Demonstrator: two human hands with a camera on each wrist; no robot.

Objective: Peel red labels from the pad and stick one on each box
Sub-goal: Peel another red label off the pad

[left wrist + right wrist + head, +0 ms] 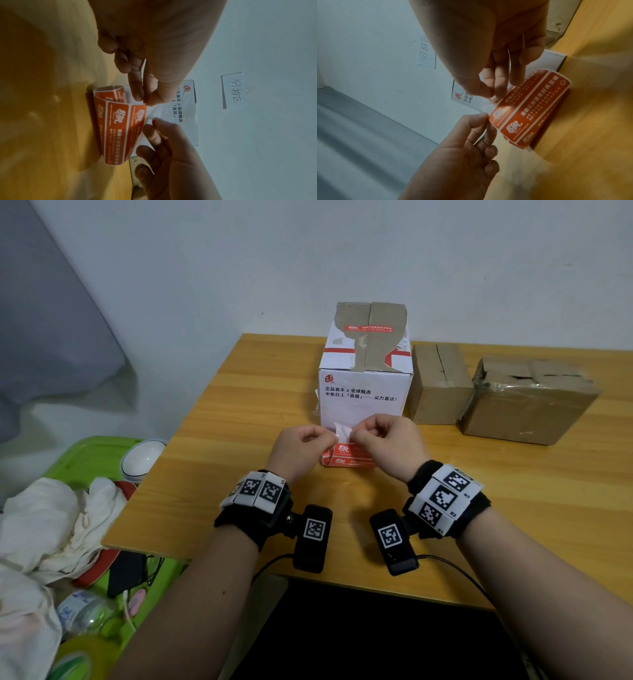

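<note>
Nearest the person, above the front of the wooden table [239, 405], both hands meet over the curled pad of red labels [118, 125]. The left hand [301, 448] pinches the white backing at the pad's raised edge between thumb and forefinger, and the right hand [387, 440] pinches the same raised edge just beside it. The pad's lower part rests on the table, touching or nearly touching the foot of the white box [364, 392]. To peel cleanly, the person would do best to hold the backing still with one hand and draw a single label off slowly at a shallow angle, keeping its sticky face from folding on itself. Beyond, the white box already bears a red label [368, 328] on top; the two brown boxes [442, 385] [527, 402] to its right show none.
</note>
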